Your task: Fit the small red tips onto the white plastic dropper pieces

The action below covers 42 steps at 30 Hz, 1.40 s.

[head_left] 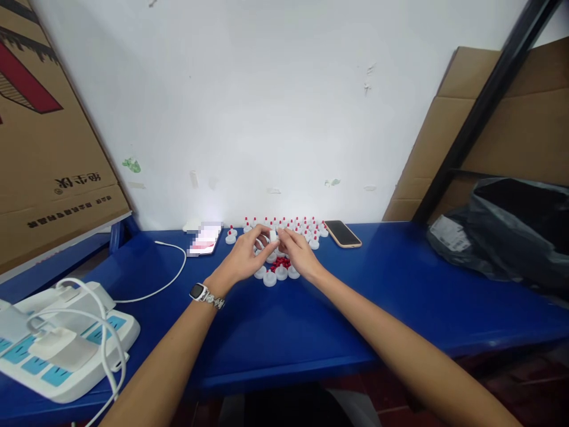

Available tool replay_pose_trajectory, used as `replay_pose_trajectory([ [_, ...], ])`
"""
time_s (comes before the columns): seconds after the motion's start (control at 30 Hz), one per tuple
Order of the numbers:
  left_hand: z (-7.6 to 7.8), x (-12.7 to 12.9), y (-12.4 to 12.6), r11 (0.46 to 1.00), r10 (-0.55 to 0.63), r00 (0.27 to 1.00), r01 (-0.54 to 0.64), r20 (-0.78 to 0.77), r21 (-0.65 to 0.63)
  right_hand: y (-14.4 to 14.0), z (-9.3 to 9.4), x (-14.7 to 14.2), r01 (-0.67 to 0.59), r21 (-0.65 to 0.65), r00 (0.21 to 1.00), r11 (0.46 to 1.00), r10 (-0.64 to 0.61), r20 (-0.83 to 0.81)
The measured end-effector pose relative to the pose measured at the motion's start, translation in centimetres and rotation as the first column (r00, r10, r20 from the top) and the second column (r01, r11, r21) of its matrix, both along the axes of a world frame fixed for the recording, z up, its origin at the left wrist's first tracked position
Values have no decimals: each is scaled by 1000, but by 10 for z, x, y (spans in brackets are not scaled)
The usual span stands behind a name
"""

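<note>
Printed cardboard, nothing legible

The cardboard box at left carries upside-down black characters, too small to read; the label on the grey bag is blurred.

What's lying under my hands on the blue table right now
Under the left hand and right hand lie white caps and a pile of small red pieces on the blue table. The hands cover part of the pile.

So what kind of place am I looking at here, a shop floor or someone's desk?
Probably a small assembly bench in a storeroom: both hands, left hand and right hand, work one white cap amid rows of red-tipped caps on a blue table, with cardboard boxes leaning alongside.
</note>
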<state>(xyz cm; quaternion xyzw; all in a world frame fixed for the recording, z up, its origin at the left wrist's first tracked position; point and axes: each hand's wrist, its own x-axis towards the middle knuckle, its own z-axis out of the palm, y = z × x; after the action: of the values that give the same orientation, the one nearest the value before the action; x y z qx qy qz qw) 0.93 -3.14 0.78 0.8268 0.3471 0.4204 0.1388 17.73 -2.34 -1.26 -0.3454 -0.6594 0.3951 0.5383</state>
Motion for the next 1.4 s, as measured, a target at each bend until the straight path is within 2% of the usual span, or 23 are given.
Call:
replay_pose_trajectory([
  [0.13, 0, 0, -1, 1000, 15, 1000, -14, 23, -17, -1, -2, -1, 10, 27, 1000, 1000, -11, 26],
  [0.3, 1, 4, -4, 999, -48, 998, 48, 28, -1, -5, 3, -4, 52, 8, 997, 999, -52, 49],
  [0.43, 2, 9, -4, 989, -61, 983, 83, 175, -120, -11, 13, -6, 100, 32, 993, 994, -102, 66],
  [0.57, 5, 11, -3, 946, -113, 938, 202, 326, -255, -17, 19, -7, 124, 93, 987, 988, -132, 91],
  [0.7, 10, 11, -3, 912, -123, 916, 256, 382, -320, -19, 19, -8, 154, 156, 975, 976, -176, 139],
  [0.83, 14, 9, -5, 945, -103, 933, 200, 345, -260, -16, 19, -11, 144, 90, 984, 986, -152, 92],
  [0.93, 14, 7, -6, 975, -75, 956, 131, 285, -182, -13, 19, -14, 48, -53, 998, 997, -51, -47],
  [1.03, 11, 7, -6, 989, -59, 969, 89, 239, -117, -12, 20, -18, -48, -158, 983, 986, 18, -183],
  [1.2, 11, 7, -5, 993, -50, 976, 71, 211, -94, -18, 27, -20, -114, -204, 964, 972, 58, -260],
  [1.3, 16, -5, -1, 995, -13, 947, 42, 321, -85, -18, 32, -10, -139, -241, 950, 960, 61, -307],
  [1.37, 19, -16, 3, 998, 52, 879, -35, 473, -44, -16, 34, -2, -79, -224, 960, 971, 14, -278],
  [1.4, 19, -21, 5, 998, 65, 873, -51, 484, -41, -14, 34, 1, -19, -185, 974, 983, -24, -224],
])
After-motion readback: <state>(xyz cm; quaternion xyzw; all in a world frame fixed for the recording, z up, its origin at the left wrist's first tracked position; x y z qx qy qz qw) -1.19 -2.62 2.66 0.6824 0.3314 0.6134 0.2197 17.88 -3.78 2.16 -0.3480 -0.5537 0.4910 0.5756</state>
